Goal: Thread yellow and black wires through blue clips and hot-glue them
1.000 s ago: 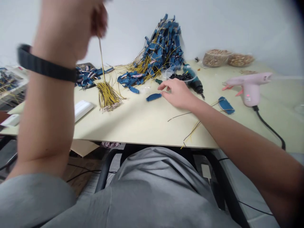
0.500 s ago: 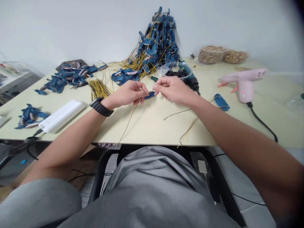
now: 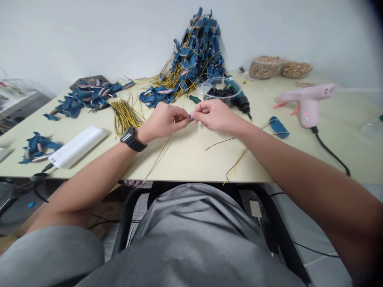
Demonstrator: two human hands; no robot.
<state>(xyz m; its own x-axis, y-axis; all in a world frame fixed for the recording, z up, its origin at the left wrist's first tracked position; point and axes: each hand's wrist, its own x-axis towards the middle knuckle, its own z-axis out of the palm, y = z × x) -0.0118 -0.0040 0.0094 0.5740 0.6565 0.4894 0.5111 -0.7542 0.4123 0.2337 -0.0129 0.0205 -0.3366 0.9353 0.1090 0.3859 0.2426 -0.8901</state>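
Observation:
My left hand [image 3: 167, 121] and my right hand [image 3: 214, 115] meet fingertip to fingertip over the middle of the table. Both are closed in a pinch around a small blue piece [image 3: 191, 118], mostly covered by the fingers. A thin yellow and black wire [image 3: 158, 157] trails from below my left hand to the table's front edge. Under my right forearm lie more wires [image 3: 238, 161], near a flat blue piece [image 3: 279, 127]. A bundle of yellow and black wires [image 3: 125, 115] lies left of my left hand.
Behind the hands rises a tall pile of blue pieces [image 3: 199, 52], beside a bowl of black parts [image 3: 221, 92] and a power drill [image 3: 242, 103]. A pink glue gun [image 3: 309, 103] stands right. At left are a white box [image 3: 78, 147] and more blue pieces [image 3: 86, 93].
My left hand has turned and shifted slightly right, against my right fingertips. Less of the blue piece shows between the fingers. The trailing wire has shifted a little left.

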